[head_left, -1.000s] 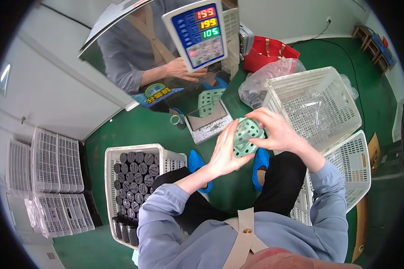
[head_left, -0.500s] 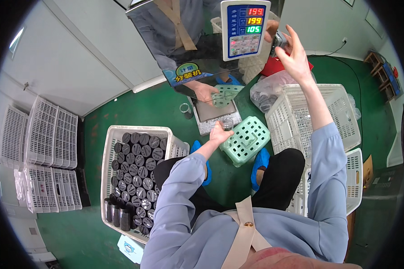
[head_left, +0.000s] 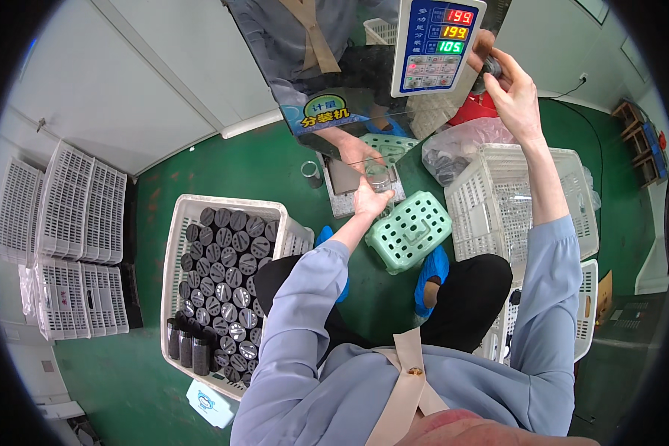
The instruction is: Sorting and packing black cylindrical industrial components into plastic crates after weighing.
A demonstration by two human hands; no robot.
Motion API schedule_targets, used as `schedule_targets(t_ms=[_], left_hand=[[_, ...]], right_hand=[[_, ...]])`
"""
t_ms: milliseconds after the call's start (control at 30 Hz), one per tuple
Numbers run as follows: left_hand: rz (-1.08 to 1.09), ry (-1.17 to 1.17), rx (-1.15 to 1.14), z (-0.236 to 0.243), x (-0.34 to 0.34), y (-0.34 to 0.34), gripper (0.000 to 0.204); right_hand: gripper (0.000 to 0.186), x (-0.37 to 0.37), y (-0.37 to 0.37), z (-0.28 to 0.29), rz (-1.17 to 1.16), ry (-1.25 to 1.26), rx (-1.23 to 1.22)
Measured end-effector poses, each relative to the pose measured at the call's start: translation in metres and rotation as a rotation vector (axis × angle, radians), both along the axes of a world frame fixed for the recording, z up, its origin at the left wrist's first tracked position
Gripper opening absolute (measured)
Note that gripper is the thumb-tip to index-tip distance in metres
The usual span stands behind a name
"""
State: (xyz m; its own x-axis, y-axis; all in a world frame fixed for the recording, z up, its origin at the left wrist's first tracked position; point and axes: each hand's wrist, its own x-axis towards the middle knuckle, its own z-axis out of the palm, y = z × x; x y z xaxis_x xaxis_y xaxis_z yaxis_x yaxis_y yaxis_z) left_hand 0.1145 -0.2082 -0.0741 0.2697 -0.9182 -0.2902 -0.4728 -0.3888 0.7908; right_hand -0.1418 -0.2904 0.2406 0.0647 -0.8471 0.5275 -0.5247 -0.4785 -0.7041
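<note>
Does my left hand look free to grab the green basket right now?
Probably not right away: your left hand appears to be holding a clear jar. Otherwise the green basket sits close beside that hand, with nothing large seen between them.

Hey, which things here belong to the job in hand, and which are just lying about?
Likely part of the job:
Clear jar in the left hand
Machine, with the right hand at its side
Dark-lidded jars in a white crate
Green perforated basket

Apparently just lying about:
Red bag
Stacked white crates
Wooden rack
</note>
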Motion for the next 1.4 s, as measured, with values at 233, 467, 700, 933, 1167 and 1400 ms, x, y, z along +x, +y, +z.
schedule_targets(t_ms=[233,467,700,933,1167,1400], left_hand=[[0.035,0.020,-0.032,0.003,0.005,0.001,0.098],[0.067,-0.005,-0.005,0.024,-0.004,0.007,0.096],[0.117,-0.033,-0.048,0.015,0.006,0.008,0.081],[0.119,0.015,-0.090,0.023,-0.003,0.008,0.076],[0.128,-0.010,-0.120,0.006,0.001,0.006,0.085],[0.099,0.019,-0.140,0.011,-0.004,0.006,0.087]], right_hand=[[0.076,0.000,0.008,-0.022,0.097,-0.200,0.055],[0.092,0.023,0.011,-0.174,0.338,0.175,0.925],[0.095,0.125,0.021,-0.313,0.439,0.233,0.416],[0.077,0.109,0.011,-0.304,0.278,-0.168,0.629],[0.062,0.115,0.021,-0.293,0.168,-0.142,0.776],[0.064,0.100,0.006,-0.315,0.181,-0.034,0.851]])
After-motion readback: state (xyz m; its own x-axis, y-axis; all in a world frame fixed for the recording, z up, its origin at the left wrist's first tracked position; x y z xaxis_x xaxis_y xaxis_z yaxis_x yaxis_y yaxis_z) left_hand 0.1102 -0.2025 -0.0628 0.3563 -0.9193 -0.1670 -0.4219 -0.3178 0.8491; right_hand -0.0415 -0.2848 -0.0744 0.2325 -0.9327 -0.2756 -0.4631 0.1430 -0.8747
